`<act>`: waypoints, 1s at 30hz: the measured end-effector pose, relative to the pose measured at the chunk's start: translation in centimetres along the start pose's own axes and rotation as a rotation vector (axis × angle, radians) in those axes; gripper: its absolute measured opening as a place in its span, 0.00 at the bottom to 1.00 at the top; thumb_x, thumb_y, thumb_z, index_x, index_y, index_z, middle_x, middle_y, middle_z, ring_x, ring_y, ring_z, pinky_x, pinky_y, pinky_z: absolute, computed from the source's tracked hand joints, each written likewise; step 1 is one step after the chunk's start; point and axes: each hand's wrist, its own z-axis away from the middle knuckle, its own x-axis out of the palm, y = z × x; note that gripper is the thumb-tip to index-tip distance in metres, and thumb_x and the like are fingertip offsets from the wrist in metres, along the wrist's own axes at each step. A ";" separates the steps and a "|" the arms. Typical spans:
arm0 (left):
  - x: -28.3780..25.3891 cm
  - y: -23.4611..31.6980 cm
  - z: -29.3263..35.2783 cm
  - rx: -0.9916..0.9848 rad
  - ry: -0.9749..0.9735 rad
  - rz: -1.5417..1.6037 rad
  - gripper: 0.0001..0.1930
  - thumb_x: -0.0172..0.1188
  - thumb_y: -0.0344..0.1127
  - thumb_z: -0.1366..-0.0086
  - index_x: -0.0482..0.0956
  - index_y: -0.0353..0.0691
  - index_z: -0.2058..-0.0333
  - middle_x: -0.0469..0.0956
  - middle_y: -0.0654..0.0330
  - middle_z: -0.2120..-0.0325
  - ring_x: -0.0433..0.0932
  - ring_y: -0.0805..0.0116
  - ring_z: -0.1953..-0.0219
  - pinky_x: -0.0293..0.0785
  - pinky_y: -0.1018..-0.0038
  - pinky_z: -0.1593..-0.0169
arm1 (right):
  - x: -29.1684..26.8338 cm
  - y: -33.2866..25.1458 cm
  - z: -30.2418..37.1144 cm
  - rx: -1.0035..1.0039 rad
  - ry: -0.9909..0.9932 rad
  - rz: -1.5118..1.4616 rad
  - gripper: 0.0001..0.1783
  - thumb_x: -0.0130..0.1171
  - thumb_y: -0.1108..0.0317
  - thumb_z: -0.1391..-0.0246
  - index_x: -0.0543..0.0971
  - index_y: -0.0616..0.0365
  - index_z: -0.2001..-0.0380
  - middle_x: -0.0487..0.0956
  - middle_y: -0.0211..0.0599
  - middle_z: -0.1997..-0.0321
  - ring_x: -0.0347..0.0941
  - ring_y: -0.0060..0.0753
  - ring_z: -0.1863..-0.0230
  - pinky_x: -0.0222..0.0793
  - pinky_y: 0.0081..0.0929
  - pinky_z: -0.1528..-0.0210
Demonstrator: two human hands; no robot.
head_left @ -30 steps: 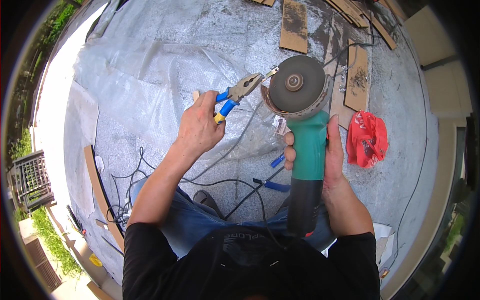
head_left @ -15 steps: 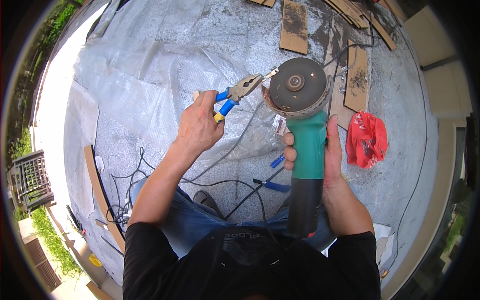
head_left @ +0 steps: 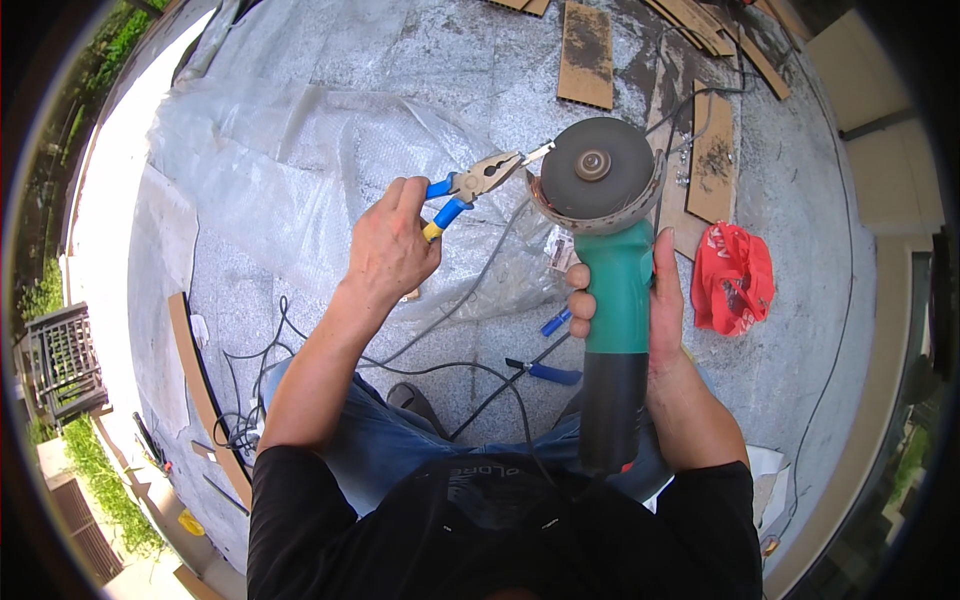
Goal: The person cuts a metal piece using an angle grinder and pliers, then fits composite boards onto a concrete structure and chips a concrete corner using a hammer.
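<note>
Sitting over a stone floor strewn with clear plastic sheeting [head_left: 300, 150], black cables [head_left: 470, 370] and a red bag [head_left: 735, 280], you hold two tools. Your left hand [head_left: 390, 250] squeezes blue-handled pliers [head_left: 470, 185], pinching a small metal piece [head_left: 537, 152] beside the grinding disc [head_left: 592, 167]. Your right hand [head_left: 655, 310] wraps the green angle grinder [head_left: 615, 300].

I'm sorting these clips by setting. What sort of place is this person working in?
Probably an outdoor terrace or rooftop under renovation: a sunlit stone-paved floor with greenery beyond its edge, clear plastic sheeting spread out, cut boards and loose power cables scattered about.
</note>
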 end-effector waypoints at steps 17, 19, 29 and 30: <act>-3.4 -2.1 0.1 -0.442 -0.785 0.978 0.15 0.57 0.30 0.51 0.74 0.38 0.61 0.68 0.65 0.76 0.65 0.75 0.77 0.61 0.74 0.74 | -1.5 -1.1 0.7 -0.213 0.015 0.566 0.45 0.40 0.28 0.32 0.73 0.64 0.42 0.81 0.46 0.55 0.82 0.38 0.66 0.81 0.37 0.62; -3.3 -1.9 0.3 -0.445 -0.789 0.965 0.15 0.57 0.30 0.54 0.73 0.40 0.64 0.66 0.66 0.76 0.63 0.76 0.77 0.60 0.76 0.75 | -1.2 -1.0 0.7 -0.201 0.035 0.616 0.44 0.48 0.28 0.34 0.73 0.65 0.43 0.81 0.48 0.56 0.83 0.37 0.65 0.82 0.37 0.62; -3.1 -1.3 0.5 -0.350 -0.787 0.815 0.11 0.55 0.29 0.54 0.71 0.41 0.68 0.65 0.67 0.76 0.62 0.74 0.76 0.61 0.74 0.74 | -2.0 -1.0 0.9 -0.171 0.113 0.769 0.47 0.40 0.25 0.33 0.72 0.62 0.39 0.81 0.48 0.55 0.83 0.37 0.66 0.82 0.33 0.65; -3.0 -1.3 0.4 -0.347 -0.796 0.775 0.11 0.55 0.29 0.53 0.71 0.41 0.67 0.65 0.66 0.76 0.62 0.73 0.75 0.61 0.73 0.72 | -1.9 -1.0 0.9 -0.177 0.107 0.777 0.46 0.40 0.26 0.33 0.72 0.62 0.39 0.81 0.48 0.55 0.83 0.37 0.66 0.81 0.33 0.65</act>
